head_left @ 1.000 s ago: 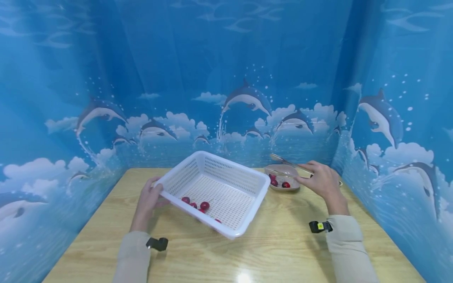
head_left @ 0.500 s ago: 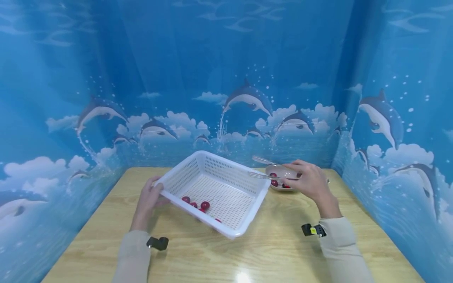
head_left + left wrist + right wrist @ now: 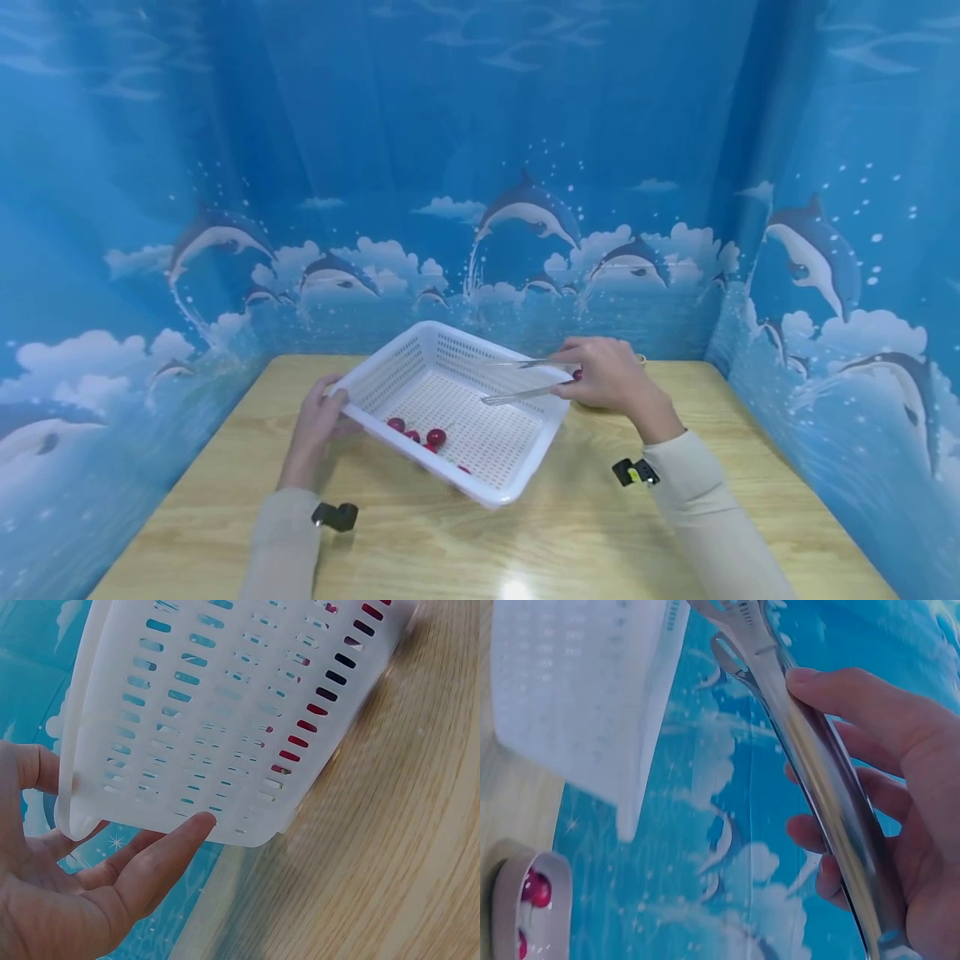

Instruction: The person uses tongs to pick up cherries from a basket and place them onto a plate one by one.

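Note:
My left hand (image 3: pixel 315 425) grips the left corner of a white perforated plastic basket (image 3: pixel 487 421), which tilts down toward me. In the left wrist view, thumb and fingers take the basket's rim and side from both faces. Several red cherries (image 3: pixel 436 437) lie along its near, low side. My right hand (image 3: pixel 607 375) holds a pair of metal tongs (image 3: pixel 821 765) with fingers curled round the arms. The tong tips stand apart over the basket's right part, with nothing seen between them.
A small pale bowl (image 3: pixel 508 907) with cherries (image 3: pixel 538 889) stands on the wooden table (image 3: pixel 585 533), mostly hidden behind my right hand in the head view. A blue dolphin-print curtain (image 3: pixel 480 167) encloses the back and sides.
My right hand has moved left with the tongs, from over the bowl to over the basket. The left hand and basket have stayed almost still.

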Demonstrator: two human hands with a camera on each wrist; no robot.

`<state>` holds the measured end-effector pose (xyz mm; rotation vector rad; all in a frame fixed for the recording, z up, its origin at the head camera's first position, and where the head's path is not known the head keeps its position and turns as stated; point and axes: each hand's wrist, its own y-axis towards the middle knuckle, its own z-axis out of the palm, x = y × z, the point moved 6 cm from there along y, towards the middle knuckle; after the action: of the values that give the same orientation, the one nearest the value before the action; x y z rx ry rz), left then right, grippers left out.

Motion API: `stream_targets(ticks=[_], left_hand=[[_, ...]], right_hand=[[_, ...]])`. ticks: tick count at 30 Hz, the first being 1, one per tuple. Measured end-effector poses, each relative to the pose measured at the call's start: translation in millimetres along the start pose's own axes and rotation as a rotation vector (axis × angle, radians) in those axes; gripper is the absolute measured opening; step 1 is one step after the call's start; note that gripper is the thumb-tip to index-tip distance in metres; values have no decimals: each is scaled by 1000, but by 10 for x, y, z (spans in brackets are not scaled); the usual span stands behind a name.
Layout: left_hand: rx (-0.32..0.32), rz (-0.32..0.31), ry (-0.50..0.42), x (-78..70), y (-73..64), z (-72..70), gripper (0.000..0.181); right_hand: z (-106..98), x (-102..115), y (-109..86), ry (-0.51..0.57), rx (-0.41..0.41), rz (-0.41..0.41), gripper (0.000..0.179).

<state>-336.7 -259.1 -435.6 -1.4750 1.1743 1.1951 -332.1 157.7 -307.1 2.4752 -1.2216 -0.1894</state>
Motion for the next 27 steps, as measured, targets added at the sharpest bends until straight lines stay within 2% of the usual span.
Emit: stream_targets(ticks=[5, 12, 19, 27], left_hand=[[6, -9, 20, 33, -2, 5, 61], [5, -7, 0, 41, 0, -1, 59], [11, -7, -13, 38, 3, -7, 58], [7, 6, -21, 9, 0, -5, 57]], right_hand=[[94, 175, 223, -31, 115, -32, 37], [177, 432, 536, -88, 193, -124, 38], [304, 624, 755, -140, 294, -121, 36], [452, 827, 889, -185, 381, -121, 37]])
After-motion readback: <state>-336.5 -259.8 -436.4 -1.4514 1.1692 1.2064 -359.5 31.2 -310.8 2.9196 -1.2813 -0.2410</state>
